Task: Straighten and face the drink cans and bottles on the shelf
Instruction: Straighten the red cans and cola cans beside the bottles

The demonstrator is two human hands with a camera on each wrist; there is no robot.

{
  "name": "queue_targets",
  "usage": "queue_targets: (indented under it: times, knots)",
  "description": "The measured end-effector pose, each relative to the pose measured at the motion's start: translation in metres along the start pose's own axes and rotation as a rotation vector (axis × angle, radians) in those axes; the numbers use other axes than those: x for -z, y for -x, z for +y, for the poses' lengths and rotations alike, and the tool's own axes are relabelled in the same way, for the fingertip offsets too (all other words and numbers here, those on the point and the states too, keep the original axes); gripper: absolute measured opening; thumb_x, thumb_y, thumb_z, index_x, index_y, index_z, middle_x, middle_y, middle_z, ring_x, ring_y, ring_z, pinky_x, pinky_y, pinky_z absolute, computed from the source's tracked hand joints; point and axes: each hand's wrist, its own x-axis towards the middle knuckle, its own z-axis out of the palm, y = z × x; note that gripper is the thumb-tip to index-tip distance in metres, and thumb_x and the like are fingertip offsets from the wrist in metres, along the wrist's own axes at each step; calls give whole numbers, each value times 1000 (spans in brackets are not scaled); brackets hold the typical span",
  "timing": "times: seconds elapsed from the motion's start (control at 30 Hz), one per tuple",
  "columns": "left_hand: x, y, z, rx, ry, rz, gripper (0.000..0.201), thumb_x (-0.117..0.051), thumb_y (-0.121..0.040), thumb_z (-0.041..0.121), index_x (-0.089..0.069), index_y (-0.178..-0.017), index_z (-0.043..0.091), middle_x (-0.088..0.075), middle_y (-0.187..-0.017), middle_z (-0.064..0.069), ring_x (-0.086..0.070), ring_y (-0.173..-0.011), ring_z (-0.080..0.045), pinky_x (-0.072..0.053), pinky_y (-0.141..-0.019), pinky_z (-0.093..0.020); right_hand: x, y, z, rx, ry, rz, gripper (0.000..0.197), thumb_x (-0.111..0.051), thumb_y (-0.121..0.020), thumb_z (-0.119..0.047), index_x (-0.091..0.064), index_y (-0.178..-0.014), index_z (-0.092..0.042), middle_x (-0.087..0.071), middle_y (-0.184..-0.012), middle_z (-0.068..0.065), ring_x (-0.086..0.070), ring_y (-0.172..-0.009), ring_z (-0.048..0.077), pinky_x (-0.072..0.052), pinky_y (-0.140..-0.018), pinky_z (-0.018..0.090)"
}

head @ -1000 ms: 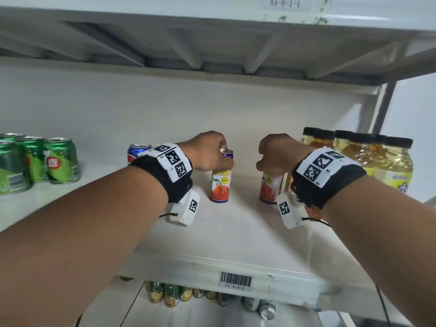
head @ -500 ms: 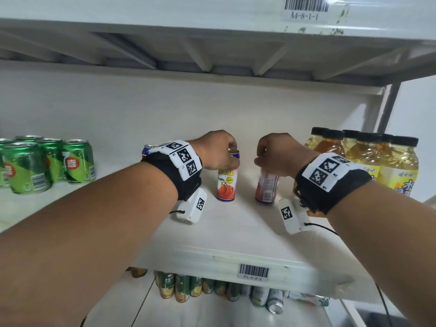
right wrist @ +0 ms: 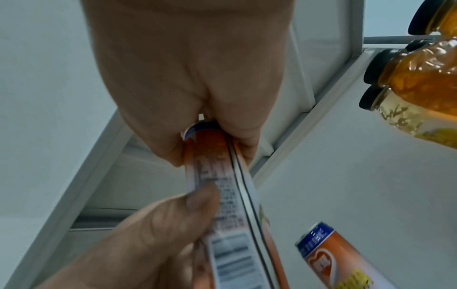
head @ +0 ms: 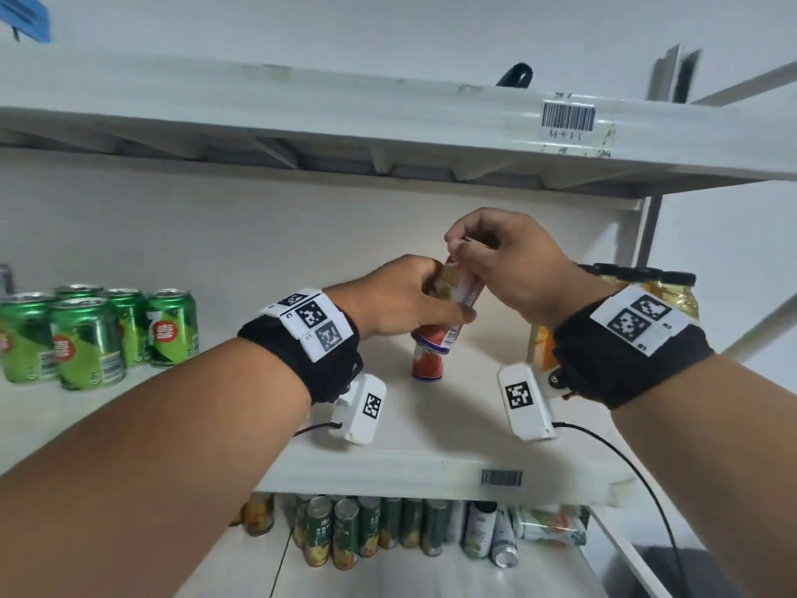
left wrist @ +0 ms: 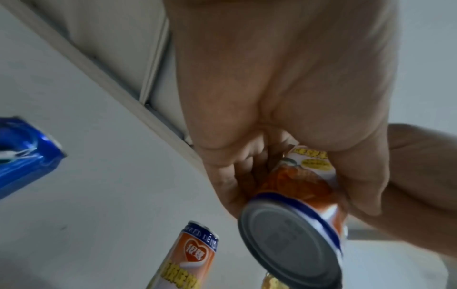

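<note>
Orange juice can [head: 453, 291] lifted and tilted over the mid-shelf [head: 431, 425] – left hand [head: 401, 299] wraps its body, right hand [head: 504, 261] pinches its top end, long axis slanting up-right – directly above a second upright orange can [head: 428, 363], both hands equally near.

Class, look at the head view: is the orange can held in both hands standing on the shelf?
No: the orange can is lifted and tilted, gripped by the left hand and right hand.

Right hand [head: 513, 269] lifted its orange can [head: 453, 295] off the shelf [head: 414, 442]; left hand [head: 396, 297] grips it too.
</note>
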Motion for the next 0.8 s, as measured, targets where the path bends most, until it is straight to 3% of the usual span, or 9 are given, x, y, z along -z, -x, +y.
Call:
queue_targets:
  times: [0.07, 0.13, 0.23, 0.3, 0.37, 0.43, 0.53, 0.7, 0.8]
  knots:
    - [7, 14, 3, -20, 66, 17, 74, -91, -59, 54, -72, -115, 9, -81, -109, -12, -79, -104, -31, -61, -100, -55, -10, 10, -11, -41, -94, 56, 20, -72, -99, -13, -67, -117, -6, -72, -98, 4, -74, -79, 13, -66, -76, 31]
    - [14, 29, 2, -44, 86, 38, 70, -92, -64, 55, -73, -114, 10, -81, -107, -10, -80, -102, -29, -62, -99, -54, -23, 21, -18, -133, -140, 84, 41, -80, -92, -22, -61, -126, -11, -72, -107, 5, -76, -88, 19, -66, -80, 35]
    - [17, 45, -7, -59, 54, 159, 59, -97, -72, 42, -70, -112, 7, -79, -106, -15, -78, -100, -36, -63, -93, -58, -44, 40, -22, -274, -248, 66, 59, -89, -82, -25, -58, -128, -8, -73, -111, 12, -77, -94, 28, -67, -79, 41]
    - [19, 55, -15, -51, -4, 205, 60, -98, -70, 43, -68, -108, 9, -78, -103, -14, -78, -97, -36, -64, -88, -58, -55, 50, -22, -312, -323, 57, 56, -90, -79, -25, -63, -124, -4, -76, -109, 15, -78, -93, 31, -67, -76, 39]
    - [20, 66, -21, -28, 11, 166, 66, -97, -65, 52, -69, -111, 14, -80, -104, -7, -79, -97, -30, -65, -90, -55, -62, 58, -22, -303, -317, 37, 53, -90, -78, -26, -67, -121, -5, -78, -105, 13, -79, -93, 30, -66, -76, 37]
    - [22, 76, -25, 14, 129, 95, 76, -93, -59, 59, -71, -116, 14, -81, -108, -5, -79, -102, -26, -62, -98, -53, -66, 62, -23, -273, -305, 45, 47, -87, -83, -20, -68, -122, -4, -78, -108, 15, -77, -98, 32, -65, -86, 44]
    - [25, 84, -27, 34, 227, 45, 67, -89, -63, 52, -74, -115, 12, -82, -108, -6, -80, -105, -26, -59, -105, -52, -67, 67, -25, -238, -326, 63, 42, -80, -91, -12, -65, -129, -2, -76, -114, 18, -75, -105, 36, -62, -95, 50]
    - [26, 83, -26, -27, 48, 121, 44, -89, -71, 51, -73, -89, 15, -79, -85, -1, -77, -81, -18, -65, -88, -46, -68, 72, -26, -277, -295, 40, 45, -82, -90, -15, -63, -129, -3, -76, -116, 17, -75, -107, 34, -60, -99, 52]
    - [17, 81, -26, -32, -7, 148, 47, -90, -72, 48, -71, -91, 9, -78, -91, -11, -76, -83, -22, -65, -88, -48, -67, 71, -26, -302, -250, 44, 51, -89, -83, -18, -64, -124, -2, -75, -114, 19, -74, -106, 37, -59, -99, 55]
